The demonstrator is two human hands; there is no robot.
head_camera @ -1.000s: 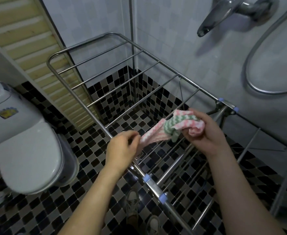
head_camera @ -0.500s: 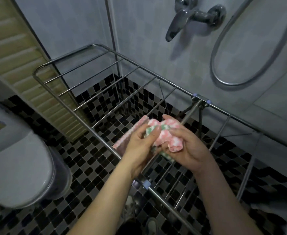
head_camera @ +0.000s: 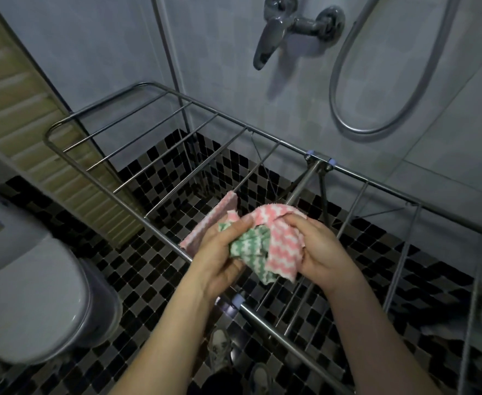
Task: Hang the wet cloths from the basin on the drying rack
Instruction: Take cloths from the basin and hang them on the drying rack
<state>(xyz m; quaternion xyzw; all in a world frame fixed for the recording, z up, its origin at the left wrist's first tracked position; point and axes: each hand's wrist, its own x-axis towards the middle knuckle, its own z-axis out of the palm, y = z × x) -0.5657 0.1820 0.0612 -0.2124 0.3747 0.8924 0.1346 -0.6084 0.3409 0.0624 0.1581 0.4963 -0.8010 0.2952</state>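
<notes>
Head camera looks down at your two hands, which are together in the middle of the frame, above the drying rack point(head_camera: 302, 182). Your left hand point(head_camera: 219, 252) has its fingers curled, and its grip is closed round the bundle of wet cloths: the thumb and fingertips pinch the green-and-white cloth point(head_camera: 248, 246) at its upper edge. Your right hand point(head_camera: 319, 249) grips the pink-and-white cloth point(head_camera: 284, 246), with the fingers curled over its upper right corner. The two cloths touch each other between the hands, and both are crumpled; their lower ends hang free under the hands. A pale pink strip point(head_camera: 217, 220) sticks out behind the left hand toward the upper left, over the near rail of the rack. I cannot tell whether it touches the rail or whether it is a separate cloth.

The rack is of bare metal and stretches from the left of the frame to the right edge. Under it is the floor point(head_camera: 148, 280) of black and grey small tiles. A white toilet point(head_camera: 34, 295) is at the lower left. A shower tap point(head_camera: 274, 32) and a looped hose point(head_camera: 376, 81) are on the wall at the upper right. Your shoes point(head_camera: 219, 346) show at the bottom centre.
</notes>
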